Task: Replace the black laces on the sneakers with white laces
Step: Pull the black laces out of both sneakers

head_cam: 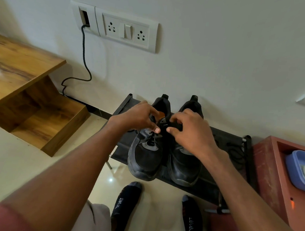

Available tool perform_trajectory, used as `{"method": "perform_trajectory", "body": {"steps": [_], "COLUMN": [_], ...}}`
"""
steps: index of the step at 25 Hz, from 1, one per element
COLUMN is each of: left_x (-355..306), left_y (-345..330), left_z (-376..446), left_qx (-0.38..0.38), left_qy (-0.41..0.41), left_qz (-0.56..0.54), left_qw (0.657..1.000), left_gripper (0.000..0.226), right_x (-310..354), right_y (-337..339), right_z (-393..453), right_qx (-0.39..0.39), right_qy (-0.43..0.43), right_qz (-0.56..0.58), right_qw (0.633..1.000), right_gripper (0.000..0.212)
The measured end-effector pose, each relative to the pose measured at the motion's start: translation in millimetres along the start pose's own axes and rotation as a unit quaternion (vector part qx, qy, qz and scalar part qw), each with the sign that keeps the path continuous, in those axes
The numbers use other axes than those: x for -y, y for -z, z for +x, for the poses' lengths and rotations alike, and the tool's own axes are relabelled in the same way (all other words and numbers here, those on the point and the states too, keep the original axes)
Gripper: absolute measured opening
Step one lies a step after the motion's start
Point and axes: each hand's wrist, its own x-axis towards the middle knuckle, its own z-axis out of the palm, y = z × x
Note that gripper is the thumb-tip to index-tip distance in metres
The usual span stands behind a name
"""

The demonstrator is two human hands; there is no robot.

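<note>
Sneakers (165, 152) on blk rack (223, 143) by wall, L hand (137, 117) & R hand (188, 130) grips pinching laces (152, 138).

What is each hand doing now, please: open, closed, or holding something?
Left hand: fingers curled, gripping the top of the left sneaker.
Right hand: fingers curled at the same sneaker's tongue; what it pinches cannot be told.
</note>
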Motion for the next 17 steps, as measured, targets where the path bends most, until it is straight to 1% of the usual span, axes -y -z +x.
{"method": "perform_trajectory", "body": {"steps": [2,3,5,8,11,13,14,15,16,17], "left_x": [0.1,2.1,8.0,14.4,12.7,13.6,11.4,7.3,2.1,-3.5], "left_y": [-1.9,-3.6,-4.8,-4.5,-4.6,-4.6,-4.1,-3.5,-4.7,-8.5], "left_z": [2.0,3.7,5.1,1.7,-1.8,-3.5,-5.6,-8.2,-9.9,-10.4], "left_qx": [-0.001,0.006,0.017,0.014,-0.001,-0.013,-0.016,-0.016,-0.019,-0.028], "left_qy": [-0.016,-0.018,-0.009,0.040,0.084,0.104,0.098,0.078,0.057,0.047], "left_qz": [-0.045,-0.081,-0.157,-0.257,-0.320,-0.343,-0.319,-0.256,-0.166,-0.064], "left_qw": [0.999,0.997,0.987,0.966,0.944,0.933,0.942,0.963,0.984,0.996], "left_gripper": [0.027,0.019,0.014,0.010,0.005,0.008,0.008,0.011,0.019,0.027], "right_x": [3.5,7.6,15.8,16.4,13.4,13.1,12.5,11.7,10.7,9.9], "right_y": [-10.0,-15.3,-26.3,-40.1,-39.0,-38.6,-39.4,-40.3,-40.7,-40.9], "right_z": [-0.4,0.4,3.6,4.7,6.1,6.3,5.9,5.2,4.7,5.0], "right_qx": [0.011,0.016,0.045,0.065,0.060,0.062,0.063,0.061,0.061,0.063], "right_qy": [0.039,0.042,0.042,0.045,0.036,0.036,0.036,0.036,0.034,0.032], "right_qz": [-0.011,-0.010,-0.016,-0.016,-0.002,0.002,0.002,0.003,0.006,0.013], "right_qw": [0.999,0.999,0.998,0.997,0.998,0.997,0.997,0.997,0.998,0.997], "right_gripper": [0.065,0.080,0.100,0.112,0.114,0.113,0.113,0.114,0.114,0.115]}}
